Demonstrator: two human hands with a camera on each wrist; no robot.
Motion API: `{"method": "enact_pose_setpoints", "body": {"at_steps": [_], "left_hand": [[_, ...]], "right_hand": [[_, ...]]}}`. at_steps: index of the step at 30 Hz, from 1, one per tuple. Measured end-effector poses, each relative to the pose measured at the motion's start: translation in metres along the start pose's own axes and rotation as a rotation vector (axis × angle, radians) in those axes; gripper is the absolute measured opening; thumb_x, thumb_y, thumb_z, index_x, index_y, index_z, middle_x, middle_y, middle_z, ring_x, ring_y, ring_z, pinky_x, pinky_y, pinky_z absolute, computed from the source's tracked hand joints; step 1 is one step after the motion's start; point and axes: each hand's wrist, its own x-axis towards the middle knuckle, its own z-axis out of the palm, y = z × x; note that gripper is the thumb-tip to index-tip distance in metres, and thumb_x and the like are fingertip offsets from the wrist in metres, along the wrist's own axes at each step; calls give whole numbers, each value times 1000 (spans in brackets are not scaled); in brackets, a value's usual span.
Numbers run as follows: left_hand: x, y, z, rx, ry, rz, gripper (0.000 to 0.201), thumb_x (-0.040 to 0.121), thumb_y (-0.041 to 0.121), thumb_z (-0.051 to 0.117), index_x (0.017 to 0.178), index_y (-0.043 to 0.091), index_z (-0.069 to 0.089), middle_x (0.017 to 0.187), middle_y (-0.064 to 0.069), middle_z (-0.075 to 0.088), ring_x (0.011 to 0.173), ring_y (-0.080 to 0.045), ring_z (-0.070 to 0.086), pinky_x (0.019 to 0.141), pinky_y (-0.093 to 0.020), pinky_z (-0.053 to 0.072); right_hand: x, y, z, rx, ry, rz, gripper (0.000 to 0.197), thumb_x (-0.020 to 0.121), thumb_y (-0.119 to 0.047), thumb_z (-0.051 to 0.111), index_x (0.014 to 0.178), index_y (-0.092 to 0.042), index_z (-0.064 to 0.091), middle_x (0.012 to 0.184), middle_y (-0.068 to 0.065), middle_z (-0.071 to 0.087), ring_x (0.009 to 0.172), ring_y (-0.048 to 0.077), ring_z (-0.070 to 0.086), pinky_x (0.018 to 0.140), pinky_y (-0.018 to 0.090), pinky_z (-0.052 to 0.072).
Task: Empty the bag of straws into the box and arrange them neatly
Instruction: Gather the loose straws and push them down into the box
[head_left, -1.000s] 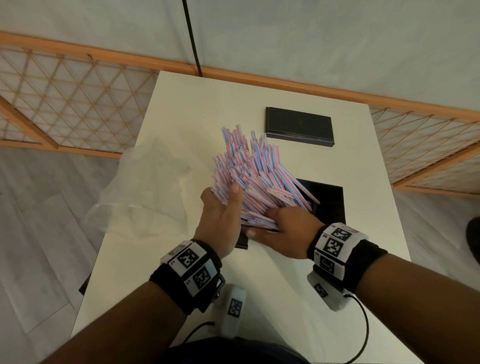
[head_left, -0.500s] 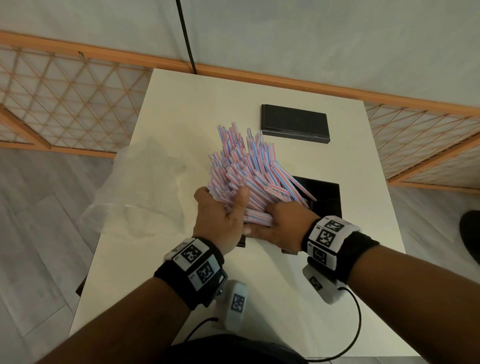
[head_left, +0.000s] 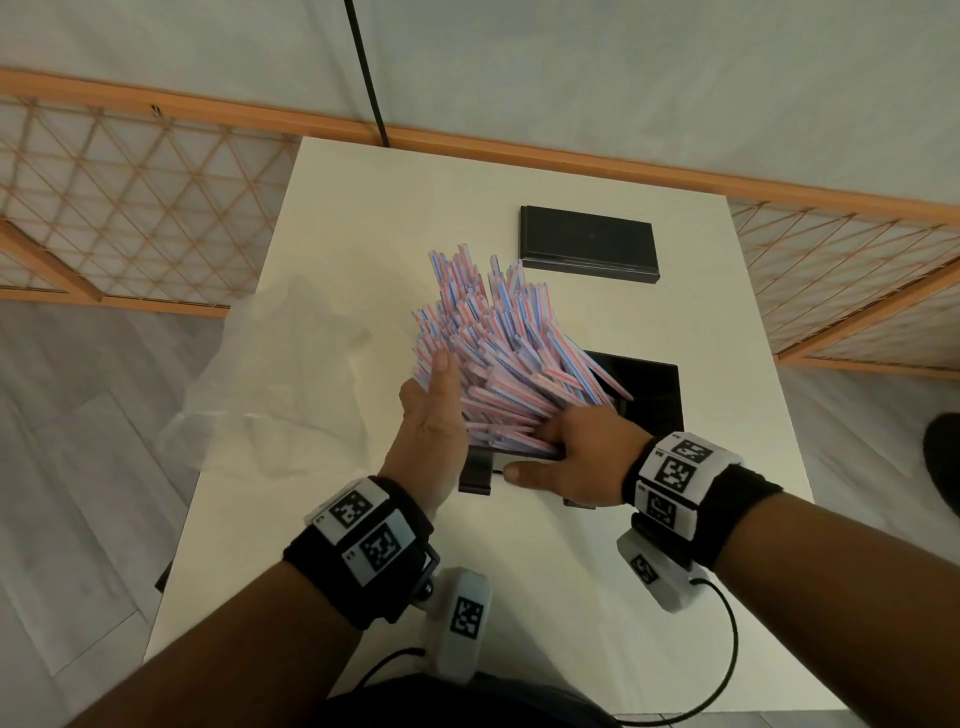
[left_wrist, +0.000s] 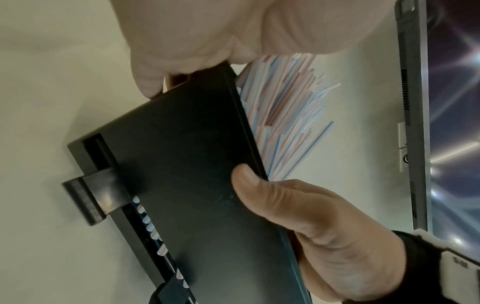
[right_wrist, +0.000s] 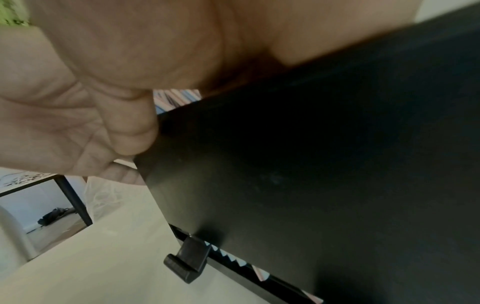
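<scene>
A thick bunch of pink-and-blue striped straws (head_left: 493, 364) stands fanned out in the black box (head_left: 649, 395), leaning away to the left. My left hand (head_left: 431, 415) lies flat against the bunch's left side with its thumb pointing up. Its lower edge touches the box corner (left_wrist: 161, 96). My right hand (head_left: 582, 457) is at the near end of the box. Its thumb (left_wrist: 249, 176) presses the outside of the near wall (left_wrist: 182, 164) and its fingers reach over the rim among the straw ends. The empty clear bag (head_left: 291, 374) lies on the table at the left.
The black lid (head_left: 589, 244) lies flat at the back of the white table (head_left: 363, 218). A black clip (head_left: 475, 473) sticks out from the box's near wall. The bag hangs over the table's left edge. A dark cable runs up the back wall.
My left hand has gone from gripping the bunch to lying flat along its side. My right hand has slid down from the straws to the box's near wall. The bunch has stayed fanned.
</scene>
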Motion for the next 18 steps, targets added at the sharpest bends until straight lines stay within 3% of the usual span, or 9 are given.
{"method": "enact_pose_setpoints", "body": {"at_steps": [2,4,5,7,10,13,15,16,18], "left_hand": [[2,0,3,-22,4,-9,70,105,59,22,164,21,18,152,7,40,116,6,27,96,-1,21],[2,3,4,-24,38,-25,73,102,64,28,159,18,23,126,19,52,104,9,46,97,-16,36],[1,4,4,-6,65,-31,71,101,66,31,153,17,27,110,24,50,93,11,48,91,-20,38],[1,4,4,46,75,-41,58,99,67,35,135,23,30,99,25,46,88,12,46,89,-22,38],[3,3,4,59,67,-21,59,95,70,39,127,22,30,103,22,48,93,11,48,97,-29,41],[4,-2,5,14,106,64,88,85,82,47,141,14,38,106,24,51,96,11,53,92,-24,45],[5,-6,5,-28,119,123,106,72,89,52,146,15,39,119,21,58,110,7,58,98,-23,48],[6,-8,5,-39,120,150,110,67,90,52,147,15,39,126,15,60,116,2,60,102,-26,49],[9,-13,2,-49,121,184,116,63,98,54,144,15,44,133,5,64,122,-9,64,107,-37,52]], "right_hand": [[-1,-4,-2,-12,-33,-7,59,80,-73,58,85,-15,68,70,6,68,67,20,66,75,37,58],[-2,-7,-6,-9,-71,-13,55,82,-72,58,93,-18,66,71,1,66,65,15,62,77,35,57],[-3,-9,-8,-5,-94,-9,54,82,-71,58,96,-19,65,72,-1,65,64,14,60,77,33,57],[-3,-9,-9,14,-148,-6,51,81,-70,60,102,-24,63,73,-4,66,63,11,60,76,31,56],[0,-3,-11,76,-209,2,47,79,-70,62,107,-32,59,68,-5,69,64,13,69,78,34,58],[3,-2,-12,51,-191,2,55,80,-72,59,116,-29,56,77,-7,69,74,11,68,83,33,55],[3,-5,-10,16,-170,-13,60,83,-71,57,124,-27,52,77,-13,61,71,7,59,80,28,50],[4,-5,-9,15,-166,-16,62,81,-74,55,124,-29,52,76,-14,59,70,5,58,79,27,49],[7,-6,-6,17,-142,-21,66,69,-86,47,106,-33,59,79,-11,64,74,9,63,81,32,54]]}}
